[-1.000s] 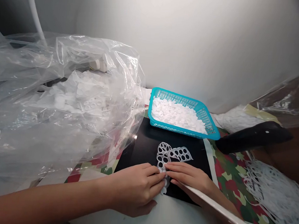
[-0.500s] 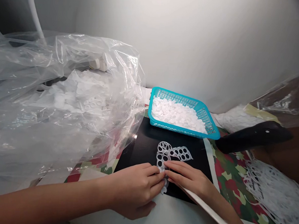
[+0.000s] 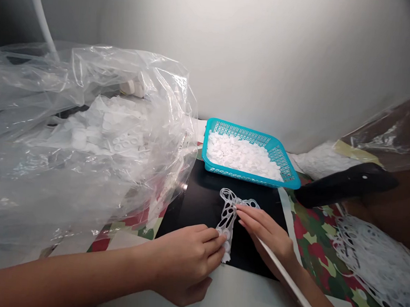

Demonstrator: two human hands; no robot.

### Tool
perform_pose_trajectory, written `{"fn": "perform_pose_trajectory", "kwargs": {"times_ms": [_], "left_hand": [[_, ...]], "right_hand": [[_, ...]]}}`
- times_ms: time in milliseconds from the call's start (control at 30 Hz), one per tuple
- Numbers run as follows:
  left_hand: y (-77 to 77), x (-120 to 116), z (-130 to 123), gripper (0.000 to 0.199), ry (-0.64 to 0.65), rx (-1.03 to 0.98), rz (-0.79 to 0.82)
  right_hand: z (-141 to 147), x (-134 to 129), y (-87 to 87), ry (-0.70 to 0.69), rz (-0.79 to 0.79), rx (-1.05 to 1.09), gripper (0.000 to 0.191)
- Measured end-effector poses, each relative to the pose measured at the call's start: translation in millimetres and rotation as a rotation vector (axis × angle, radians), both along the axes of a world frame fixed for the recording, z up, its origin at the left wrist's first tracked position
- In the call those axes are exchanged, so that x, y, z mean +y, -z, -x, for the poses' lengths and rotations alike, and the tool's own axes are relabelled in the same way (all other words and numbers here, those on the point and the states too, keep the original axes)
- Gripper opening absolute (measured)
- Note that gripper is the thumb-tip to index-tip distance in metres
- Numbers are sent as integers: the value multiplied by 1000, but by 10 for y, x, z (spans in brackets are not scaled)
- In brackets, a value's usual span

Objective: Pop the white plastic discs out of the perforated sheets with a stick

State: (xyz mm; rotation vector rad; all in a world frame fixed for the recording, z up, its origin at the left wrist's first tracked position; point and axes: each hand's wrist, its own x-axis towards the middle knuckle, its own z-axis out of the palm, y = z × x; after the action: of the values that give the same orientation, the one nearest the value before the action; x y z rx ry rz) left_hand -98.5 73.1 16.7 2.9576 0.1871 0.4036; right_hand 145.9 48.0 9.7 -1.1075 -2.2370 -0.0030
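Observation:
A translucent white plastic strip punched with round holes [image 3: 228, 213] lies over the black mat [image 3: 194, 209], its upper part drawn up at a slant. My left hand [image 3: 187, 260] is closed over the strip's lower end, fingers curled and pressed on it where white round pieces show in the holes. With fingertips pinched together, my right hand [image 3: 270, 230] grips the strip's upper right edge. Beyond the pinch, more holed plastic lies folded on the mat, partly hidden by the right fingers.
A turquoise basket [image 3: 252, 178] of small white discs [image 3: 243, 154] stands at the mat's far edge. On the left spreads a large clear plastic bag [image 3: 148, 159] with white pieces. At right are a black object [image 3: 346, 184] and piled holed plastic scraps [image 3: 376, 259]. A white cord [image 3: 290, 281] crosses the right forearm.
My right hand has moved up and away from the left fingers, pulling the holed strip upward and stretching it. My left hand stays almost in place on the lower end.

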Motion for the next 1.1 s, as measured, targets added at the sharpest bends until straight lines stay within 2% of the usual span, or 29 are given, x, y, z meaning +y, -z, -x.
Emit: {"fn": "perform_pose_trajectory", "kwargs": {"times_ms": [167,233,400,500,567,767,1100], "left_hand": [[20,-1,-3,45,-9,-25,24],[41,5,-12,42,-13,-53,20],[83,15,-38,29,-32,-168,-129],[64,5,-40,26,28,-217,-232],[45,-9,-39,24,44,-220,-268],[44,-46,-37,10,-45,-197,-346],[37,-29,-19,12,-35,-173,-334]], "right_hand": [[-62,27,-191,151,-85,91,35],[-98,13,-246,166,-68,150,31],[-45,-50,-206,-170,150,79,23],[50,-73,-98,-272,162,21,21],[95,-83,-38,-299,149,-9,22],[95,-87,1,-320,164,-28,21],[75,-80,11,-328,163,-11,21]]}}
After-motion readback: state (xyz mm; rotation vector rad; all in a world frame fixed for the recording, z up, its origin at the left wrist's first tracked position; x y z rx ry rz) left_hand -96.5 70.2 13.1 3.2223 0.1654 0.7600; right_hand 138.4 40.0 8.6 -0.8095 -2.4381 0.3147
